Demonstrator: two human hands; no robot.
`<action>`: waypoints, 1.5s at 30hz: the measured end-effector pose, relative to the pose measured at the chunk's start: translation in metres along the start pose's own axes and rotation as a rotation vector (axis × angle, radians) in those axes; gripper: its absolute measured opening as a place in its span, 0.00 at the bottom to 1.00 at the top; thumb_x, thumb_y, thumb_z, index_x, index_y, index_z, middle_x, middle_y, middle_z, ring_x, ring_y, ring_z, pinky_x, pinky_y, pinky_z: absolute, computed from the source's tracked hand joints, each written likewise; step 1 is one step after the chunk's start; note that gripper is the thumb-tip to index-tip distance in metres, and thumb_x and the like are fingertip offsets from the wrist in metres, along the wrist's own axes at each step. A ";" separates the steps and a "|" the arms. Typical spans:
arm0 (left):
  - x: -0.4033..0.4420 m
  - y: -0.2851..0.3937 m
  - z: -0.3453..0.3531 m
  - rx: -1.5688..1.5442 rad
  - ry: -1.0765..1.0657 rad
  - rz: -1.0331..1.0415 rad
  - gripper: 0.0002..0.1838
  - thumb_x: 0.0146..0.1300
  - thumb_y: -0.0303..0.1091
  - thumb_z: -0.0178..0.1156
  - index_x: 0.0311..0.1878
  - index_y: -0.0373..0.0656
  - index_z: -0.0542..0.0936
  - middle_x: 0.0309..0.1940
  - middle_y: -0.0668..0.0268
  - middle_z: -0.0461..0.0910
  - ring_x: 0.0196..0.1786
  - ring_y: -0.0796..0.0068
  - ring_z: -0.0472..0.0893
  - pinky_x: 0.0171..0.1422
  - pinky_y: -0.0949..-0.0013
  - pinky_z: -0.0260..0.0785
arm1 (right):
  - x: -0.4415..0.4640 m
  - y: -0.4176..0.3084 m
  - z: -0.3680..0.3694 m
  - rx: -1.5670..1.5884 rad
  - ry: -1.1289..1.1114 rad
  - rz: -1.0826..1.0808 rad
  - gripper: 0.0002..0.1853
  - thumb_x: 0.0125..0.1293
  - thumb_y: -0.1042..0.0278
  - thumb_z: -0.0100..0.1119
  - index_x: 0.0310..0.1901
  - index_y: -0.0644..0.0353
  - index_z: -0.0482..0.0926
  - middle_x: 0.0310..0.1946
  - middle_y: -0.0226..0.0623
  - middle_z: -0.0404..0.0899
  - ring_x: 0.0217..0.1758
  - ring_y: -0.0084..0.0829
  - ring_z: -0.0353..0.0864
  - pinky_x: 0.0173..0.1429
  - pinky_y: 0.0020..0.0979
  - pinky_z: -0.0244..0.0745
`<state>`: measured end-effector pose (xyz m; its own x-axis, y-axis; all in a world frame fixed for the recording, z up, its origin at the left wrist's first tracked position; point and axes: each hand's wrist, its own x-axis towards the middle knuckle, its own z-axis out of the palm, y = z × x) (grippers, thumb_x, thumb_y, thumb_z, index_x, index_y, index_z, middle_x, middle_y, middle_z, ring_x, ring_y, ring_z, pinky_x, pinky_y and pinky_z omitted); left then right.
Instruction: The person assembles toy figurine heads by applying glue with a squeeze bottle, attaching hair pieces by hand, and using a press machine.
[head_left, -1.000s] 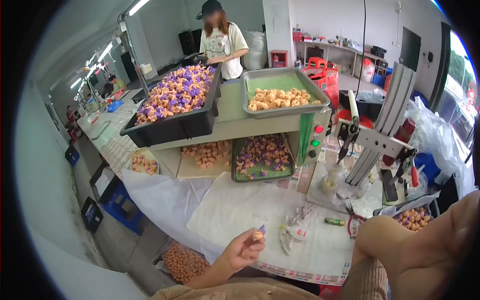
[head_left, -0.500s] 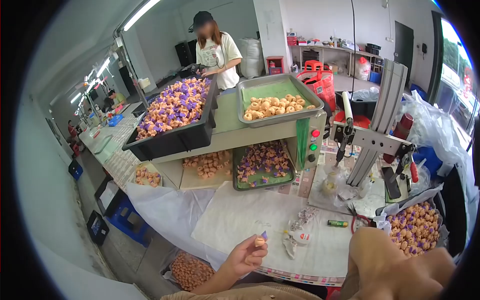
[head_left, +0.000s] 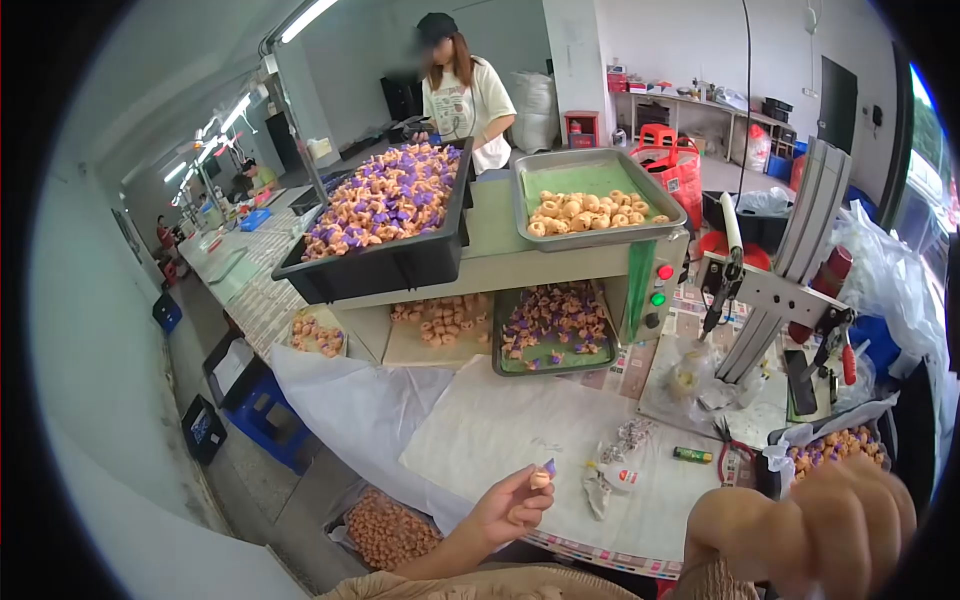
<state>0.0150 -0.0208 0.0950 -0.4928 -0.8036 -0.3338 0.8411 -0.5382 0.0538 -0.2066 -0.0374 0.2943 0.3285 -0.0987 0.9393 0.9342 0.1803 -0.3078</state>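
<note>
Head view: left fingers [head_left: 529, 503] pinch peach-purple piece [head_left: 541, 480]; right fingers [head_left: 848, 530] blurred, grip unclear.

Lit tube lights [head_left: 310, 18] hang in a room with pale walls [head_left: 95, 340], grey floor [head_left: 248, 492] and dark door [head_left: 837, 105].

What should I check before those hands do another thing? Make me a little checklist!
1. Left hand has a grip on the peach-and-purple piece: ok, it's pinched at the fingertips.
2. Right hand has a piece too: cannot tell, its curled fingers hide the inside.
3. White sheet free of clutter: not ok, a green cylinder and a crumpled wrapper lie there.
4. Red-handled pliers apart from both hands: ok.
5. Black crate upright: ok, though piled high.
</note>
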 end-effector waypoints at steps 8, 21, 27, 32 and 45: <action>0.007 0.005 -0.013 0.032 0.024 -0.025 0.14 0.73 0.40 0.50 0.45 0.37 0.75 0.36 0.62 0.73 0.28 0.81 0.65 0.20 0.83 0.58 | 0.003 -0.013 -0.013 0.035 0.009 -0.011 0.20 0.76 0.60 0.42 0.55 0.68 0.76 0.48 0.43 0.78 0.49 0.35 0.74 0.55 0.32 0.68; 0.008 -0.004 0.010 0.212 0.286 0.112 0.13 0.72 0.41 0.52 0.45 0.39 0.75 0.35 0.63 0.75 0.28 0.81 0.67 0.21 0.84 0.59 | 0.073 0.069 -0.024 0.148 -0.038 0.032 0.21 0.77 0.59 0.41 0.56 0.69 0.76 0.48 0.43 0.78 0.50 0.34 0.74 0.57 0.32 0.67; 0.006 0.002 0.003 0.179 0.088 0.072 0.13 0.72 0.41 0.51 0.46 0.40 0.75 0.35 0.65 0.74 0.28 0.82 0.67 0.21 0.85 0.59 | 0.016 0.038 -0.054 -0.105 0.209 0.498 0.20 0.76 0.60 0.41 0.44 0.68 0.80 0.45 0.46 0.80 0.50 0.40 0.74 0.57 0.38 0.67; 0.006 0.003 -0.002 0.161 -0.103 0.015 0.13 0.72 0.42 0.51 0.47 0.42 0.74 0.35 0.68 0.73 0.28 0.83 0.67 0.21 0.85 0.58 | -0.045 0.038 -0.065 -1.173 0.337 0.705 0.11 0.68 0.68 0.56 0.46 0.64 0.82 0.43 0.43 0.83 0.49 0.42 0.76 0.55 0.38 0.69; 0.015 -0.009 0.013 0.325 -0.120 -0.039 0.13 0.72 0.42 0.52 0.48 0.41 0.73 0.35 0.70 0.71 0.28 0.87 0.65 0.18 0.86 0.52 | -0.109 0.036 -0.066 -1.421 0.496 0.858 0.08 0.61 0.75 0.62 0.42 0.63 0.83 0.36 0.41 0.83 0.39 0.39 0.80 0.45 0.34 0.74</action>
<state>-0.0033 -0.0314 0.1020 -0.5619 -0.7946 -0.2298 0.7158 -0.6063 0.3463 -0.1997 -0.0844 0.1711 0.5108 -0.7602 0.4015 -0.2225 -0.5680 -0.7924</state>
